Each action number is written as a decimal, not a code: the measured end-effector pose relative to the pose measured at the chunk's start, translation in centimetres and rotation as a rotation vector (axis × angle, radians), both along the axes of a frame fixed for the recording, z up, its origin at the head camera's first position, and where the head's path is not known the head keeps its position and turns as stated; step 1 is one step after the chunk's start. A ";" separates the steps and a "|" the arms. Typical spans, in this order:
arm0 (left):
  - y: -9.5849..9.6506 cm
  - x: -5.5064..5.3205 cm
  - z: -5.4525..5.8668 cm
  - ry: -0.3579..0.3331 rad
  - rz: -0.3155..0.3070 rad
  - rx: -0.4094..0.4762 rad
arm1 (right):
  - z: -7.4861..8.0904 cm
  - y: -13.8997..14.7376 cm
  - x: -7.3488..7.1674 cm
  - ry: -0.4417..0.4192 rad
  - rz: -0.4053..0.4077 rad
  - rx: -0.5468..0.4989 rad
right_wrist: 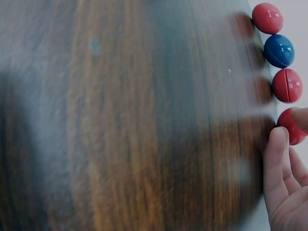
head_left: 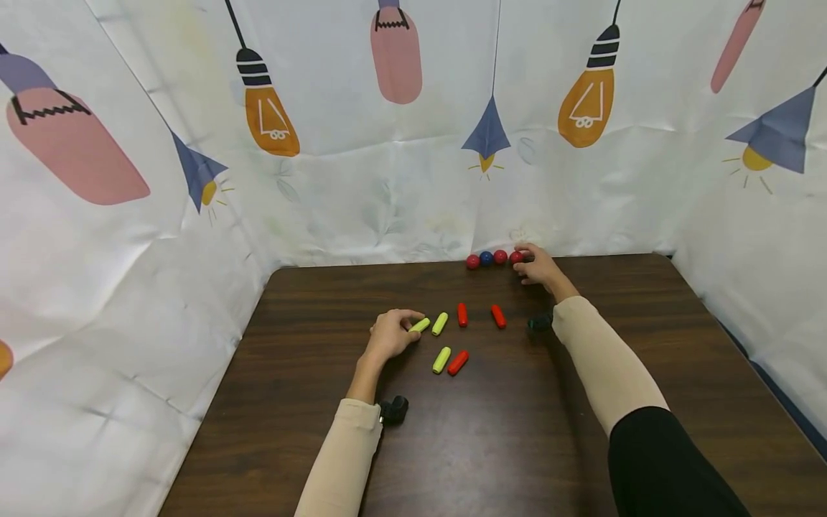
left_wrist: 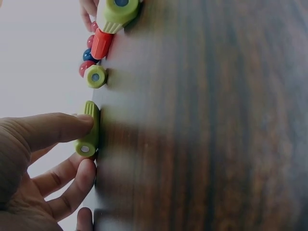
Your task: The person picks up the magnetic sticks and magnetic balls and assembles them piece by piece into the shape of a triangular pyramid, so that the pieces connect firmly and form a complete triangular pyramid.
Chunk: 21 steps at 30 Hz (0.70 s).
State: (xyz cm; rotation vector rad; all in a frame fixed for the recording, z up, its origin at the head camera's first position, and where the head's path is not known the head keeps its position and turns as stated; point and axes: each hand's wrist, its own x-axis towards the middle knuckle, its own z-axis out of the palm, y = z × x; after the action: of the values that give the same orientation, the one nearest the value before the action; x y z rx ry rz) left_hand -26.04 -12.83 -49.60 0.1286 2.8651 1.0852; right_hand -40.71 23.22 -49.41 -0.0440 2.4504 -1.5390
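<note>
Yellow-green stick [head_left: 420, 325], on or just above the dark wooden tabletop [head_left: 478, 445] (contact unclear), pinched between thumb and fingers of left hand [head_left: 390, 334], spread no wider than the stick. Rightmost red ball [head_left: 515, 257] at table's far edge, likewise pinched, between thumb and fingertips of right hand [head_left: 538, 268]. Leftward from there, in line: second red ball [head_left: 500, 256], blue ball [head_left: 486, 258], third red ball [head_left: 473, 262]. Just beside left hand, another yellow-green stick [head_left: 440, 324]; nearby, a third yellow-green stick [head_left: 441, 360], plus three red sticks [head_left: 461, 314], scattered. Step in hand, judging by this: one piece handled per hand, picking up or setting down; cannot tell which. Called for next: a firm pinch if lifting, an even parting of fingers if releasing, and no nudge to the neighbouring ball, likely to roll. Behind everything: white cloth [head_left: 426, 194], lamp prints [head_left: 271, 118].
</note>
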 end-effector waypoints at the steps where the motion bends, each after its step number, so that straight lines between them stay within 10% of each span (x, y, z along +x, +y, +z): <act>1: 0.0 0.0 0.0 0.002 -0.002 0.003 | 0.0 0.1 0.2 -0.001 -0.010 -0.005; 21: -1.2 0.4 -0.1 0.008 -0.037 0.048 | -0.5 1.7 3.5 0.033 0.100 0.054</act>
State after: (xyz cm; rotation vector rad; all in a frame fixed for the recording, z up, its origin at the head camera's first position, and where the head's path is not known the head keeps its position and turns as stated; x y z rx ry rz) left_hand -25.65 -14.00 -49.69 0.1879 2.8333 1.1491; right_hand -37.18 24.96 -49.87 -0.1801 2.4737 -1.4411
